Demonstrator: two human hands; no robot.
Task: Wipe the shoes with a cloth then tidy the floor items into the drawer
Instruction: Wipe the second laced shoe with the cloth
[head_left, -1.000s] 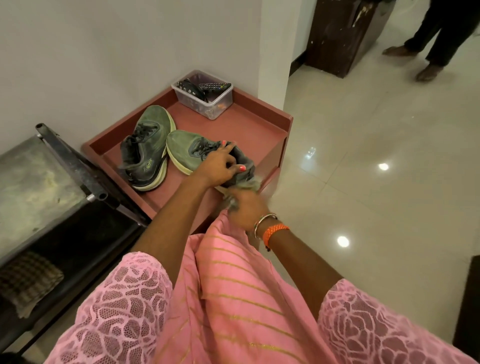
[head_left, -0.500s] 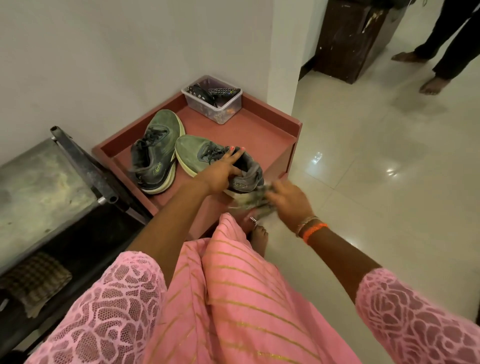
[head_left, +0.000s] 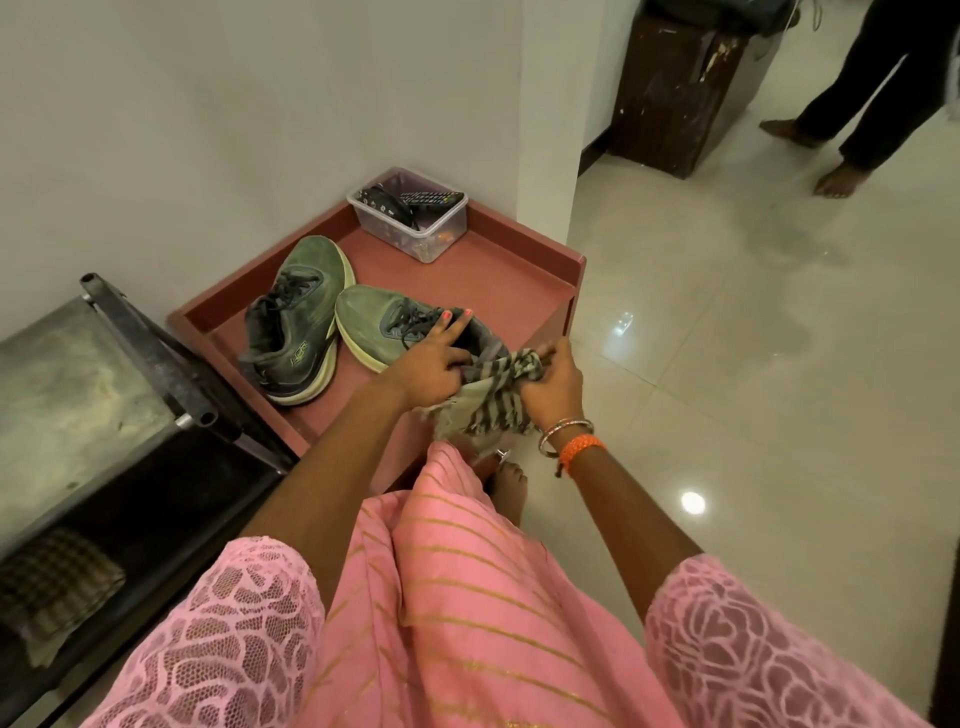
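My left hand steadied the near shoe on the red drawer top — the right hand, fingers curled, gripped the striped cloth at the heel. Best, I judged, was short firm strokes — shoe pinned.

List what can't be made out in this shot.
- Heel of the nearer shoe, head view: covered by the left hand and the striped cloth gripped by the right hand.
- Contents of the plastic box: too small to identify.
- Bystander: cut off by the top edge.
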